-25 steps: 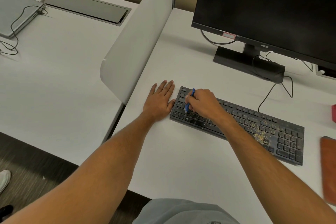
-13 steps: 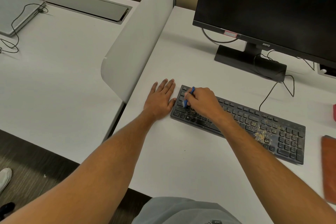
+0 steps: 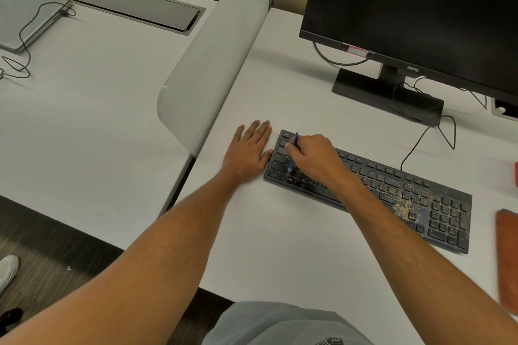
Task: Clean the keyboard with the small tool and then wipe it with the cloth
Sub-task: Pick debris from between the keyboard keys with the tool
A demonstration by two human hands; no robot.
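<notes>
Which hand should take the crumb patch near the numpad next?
Right. The right hand already grips the blue tool over the keyboard, same side as the crumbs. The left hand lies flat on the desk beside the keyboard's left end.

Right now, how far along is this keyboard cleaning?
Early on. Nothing looks finished: yellowish crumbs lie thick on the right part of the dusty black keyboard. In hand: the right hand holds the small blue tool in its grip over the left-end keys, while the left hand lies flat on the white desk beside it. Left: the remaining keys, then wiping. No cloth is clearly identifiable.
</notes>
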